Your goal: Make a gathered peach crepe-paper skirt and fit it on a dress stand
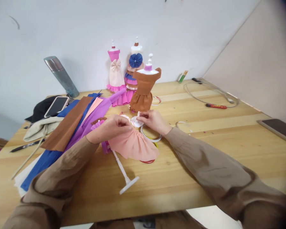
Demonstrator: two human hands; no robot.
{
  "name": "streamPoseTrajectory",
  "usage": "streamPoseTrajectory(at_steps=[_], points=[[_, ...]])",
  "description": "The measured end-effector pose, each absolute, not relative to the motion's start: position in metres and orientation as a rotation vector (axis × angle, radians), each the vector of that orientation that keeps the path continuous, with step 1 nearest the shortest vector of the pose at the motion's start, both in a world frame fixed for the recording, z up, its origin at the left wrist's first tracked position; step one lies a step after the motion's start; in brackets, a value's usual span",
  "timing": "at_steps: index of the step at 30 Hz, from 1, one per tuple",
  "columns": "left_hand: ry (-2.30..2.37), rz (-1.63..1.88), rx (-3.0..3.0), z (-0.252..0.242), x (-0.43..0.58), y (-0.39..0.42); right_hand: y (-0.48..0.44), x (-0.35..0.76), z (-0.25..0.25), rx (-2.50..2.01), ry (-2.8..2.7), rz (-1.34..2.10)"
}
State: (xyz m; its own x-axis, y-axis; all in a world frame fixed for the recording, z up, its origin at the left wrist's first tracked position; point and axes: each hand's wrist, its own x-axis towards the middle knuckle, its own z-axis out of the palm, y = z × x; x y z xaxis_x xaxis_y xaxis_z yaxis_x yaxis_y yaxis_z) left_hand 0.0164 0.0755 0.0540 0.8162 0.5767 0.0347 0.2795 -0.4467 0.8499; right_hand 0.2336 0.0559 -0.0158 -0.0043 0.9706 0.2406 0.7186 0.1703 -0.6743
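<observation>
Gripping a gathered pink piece (135, 147) by its upper edge between left fingers (124, 121), low over the worktop (181, 181), and pinching a small whitish strip (138, 114) in right fingers (146, 118), near the brown-dressed mannequin (143, 87).

Lit brightly, evenly | shadowed softly on wall (85, 28) beside flask (64, 78), on table (178, 184) near stand (120, 166) | glinting on flask | blackened at right corners | stretched wide at sleeves (212, 163) | softened in fine detail
</observation>
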Motion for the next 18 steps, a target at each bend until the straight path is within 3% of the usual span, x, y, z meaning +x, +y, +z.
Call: streamPoseTrajectory(at_steps=[18], points=[[0.731,0.428,2.03,0.06,0.01,0.083,0.004,0.23,-0.002,-1.66,-2.139,0.68]])
